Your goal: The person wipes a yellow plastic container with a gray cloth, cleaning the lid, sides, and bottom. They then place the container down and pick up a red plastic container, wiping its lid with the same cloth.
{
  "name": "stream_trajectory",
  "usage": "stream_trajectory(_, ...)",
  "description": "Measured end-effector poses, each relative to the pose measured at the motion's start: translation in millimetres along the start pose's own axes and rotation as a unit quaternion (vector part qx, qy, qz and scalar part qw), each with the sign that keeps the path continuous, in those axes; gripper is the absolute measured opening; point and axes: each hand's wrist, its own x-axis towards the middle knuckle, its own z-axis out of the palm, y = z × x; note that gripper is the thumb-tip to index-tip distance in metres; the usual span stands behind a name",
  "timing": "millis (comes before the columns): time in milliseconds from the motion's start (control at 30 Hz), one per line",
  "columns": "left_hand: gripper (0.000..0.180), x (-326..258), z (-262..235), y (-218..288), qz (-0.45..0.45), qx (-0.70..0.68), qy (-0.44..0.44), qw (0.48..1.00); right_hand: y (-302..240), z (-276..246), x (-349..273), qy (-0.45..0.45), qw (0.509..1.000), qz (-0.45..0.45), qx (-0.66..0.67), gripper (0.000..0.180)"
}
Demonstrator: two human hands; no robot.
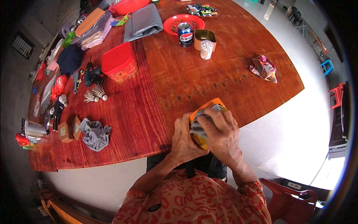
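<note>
At the table's near edge, my left hand (180,141) is wrapped round the left side of an orange and yellow box (216,101), holding it tilted. My right hand (223,135) has its fingers bent over a grey cloth (196,129) and presses it against the box's upper face. Much of the box is covered by the cloth and both hands. Farther left on the table lies another crumpled grey cloth (95,134), beside a small open brown carton (66,133).
Shuttlecocks (99,93), a cordless drill (92,74) and a red square tub (119,61) stand left of centre. Toward the back are a blue can (185,35), a cup of cotton swabs (206,49) and a red plate (169,24). A crumpled wrapper (264,69) lies right.
</note>
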Motion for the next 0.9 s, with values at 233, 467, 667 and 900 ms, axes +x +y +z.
stream_trajectory(233,0.104,1,-1,5,-0.014,-0.027,0.012,0.999,32,0,8,-0.006,0.983,0.117,0.143,0.041)
stream_trajectory(467,0.109,-5,6,-7,-0.013,-0.057,0.019,0.998,67,10,3,-0.047,0.917,0.257,0.301,0.037)
stream_trajectory(667,0.112,-12,10,-12,-0.029,-0.036,0.041,0.998,52,1,-12,0.007,0.976,0.128,0.178,0.037)
stream_trajectory(900,0.108,-11,10,-5,-0.006,-0.049,0.099,0.994,0,-18,-23,-0.003,0.997,0.030,0.073,0.051)
